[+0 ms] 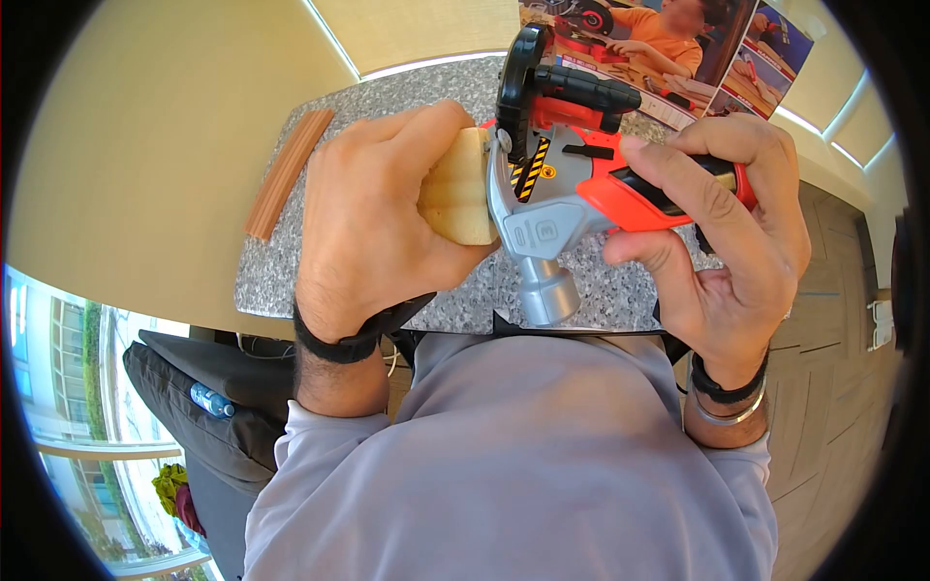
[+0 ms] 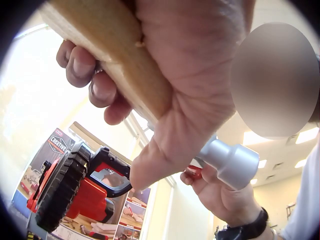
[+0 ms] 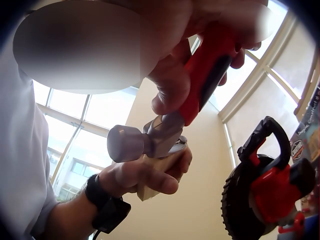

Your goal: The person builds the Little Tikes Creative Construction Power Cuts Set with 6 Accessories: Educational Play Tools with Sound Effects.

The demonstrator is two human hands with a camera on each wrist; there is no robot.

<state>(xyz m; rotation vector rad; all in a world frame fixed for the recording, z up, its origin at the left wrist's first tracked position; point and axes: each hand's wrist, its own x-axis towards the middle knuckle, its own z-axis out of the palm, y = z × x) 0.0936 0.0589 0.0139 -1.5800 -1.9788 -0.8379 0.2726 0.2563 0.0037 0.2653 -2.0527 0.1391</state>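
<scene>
My left hand point(image 1: 363, 213) grips a pale wooden block point(image 1: 455, 189), with fingers wrapped behind it and the thumb along its near side. In my right hand point(image 1: 741, 228) is a toy claw hammer point(image 1: 547, 228) with a silver head and a red and black handle, pinched between thumb and fingers. The hammer's claw lies right at the block's right edge, and its striking face points toward my body. Both are raised above the tabletop. The left wrist view shows the block point(image 2: 117, 55) running along the palm, with the hammer head point(image 2: 232, 162) beyond the thumb.
A red and black toy circular saw point(image 1: 520, 87) stands behind the hammer on the speckled grey table point(image 1: 446, 310). Behind it rises a printed toy box point(image 1: 630, 58). A grooved brown strip point(image 1: 289, 179) lies at the table's left. Dark cushions point(image 1: 213, 373) with a bottle point(image 1: 211, 399) are at lower left.
</scene>
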